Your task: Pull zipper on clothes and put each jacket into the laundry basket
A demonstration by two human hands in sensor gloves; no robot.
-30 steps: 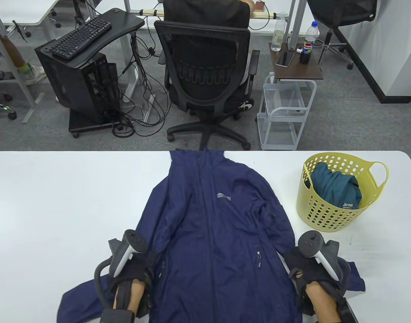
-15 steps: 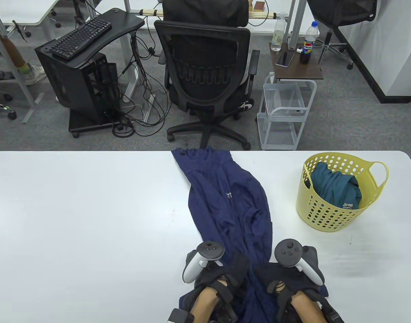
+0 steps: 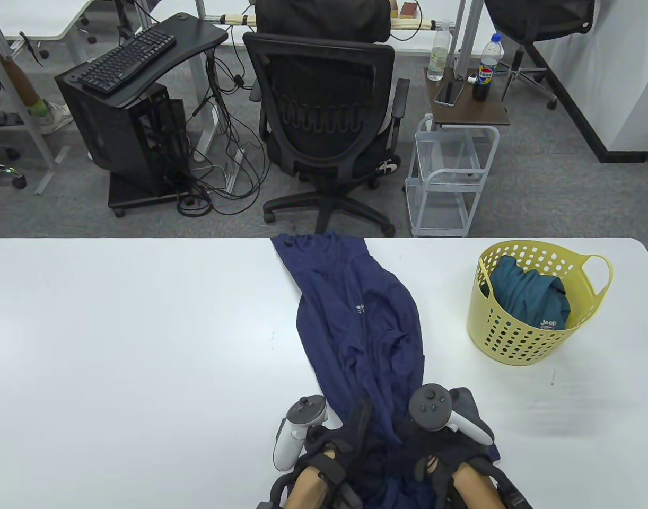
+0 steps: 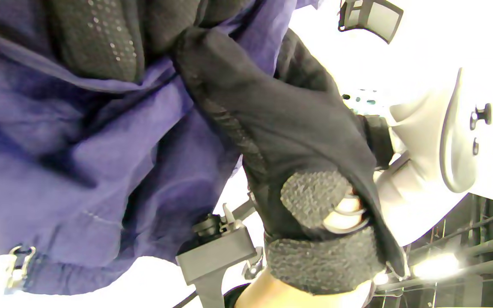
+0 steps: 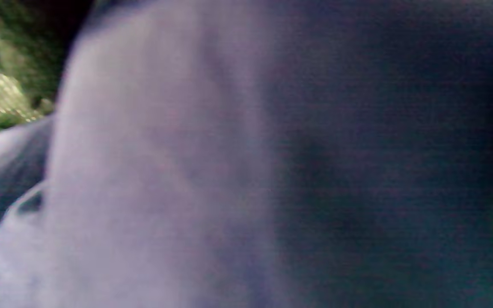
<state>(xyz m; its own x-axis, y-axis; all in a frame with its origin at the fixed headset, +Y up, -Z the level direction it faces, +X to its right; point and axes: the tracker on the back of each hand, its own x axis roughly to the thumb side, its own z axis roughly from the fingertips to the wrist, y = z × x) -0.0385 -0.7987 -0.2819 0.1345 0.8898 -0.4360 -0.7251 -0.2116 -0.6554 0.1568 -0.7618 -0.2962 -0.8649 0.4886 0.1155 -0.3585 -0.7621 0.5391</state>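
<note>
**Both hands gather the navy jacket at the near desk edge**

The navy jacket (image 3: 356, 328) lies bunched into a long narrow strip on the white desk (image 3: 117, 344), running from the far edge, where its collar end hangs just over, down to the near edge. The left hand (image 3: 337, 442) and the right hand (image 3: 446, 450) sit close together at the jacket's near end, one on each side of the strip. In the left wrist view the left hand's fingers (image 4: 101, 38) are curled into the cloth with folds of the jacket (image 4: 79, 171) bunched under them, so it grips the jacket. The right hand is pressed into the same bundle, but whether its fingers are closed on the cloth cannot be told; its wrist view shows only blurred navy cloth against the lens. To the right of the jacket, well apart from it, stands the yellow laundry basket (image 3: 520, 344), with a teal jacket (image 3: 531, 297) inside it.
</note>
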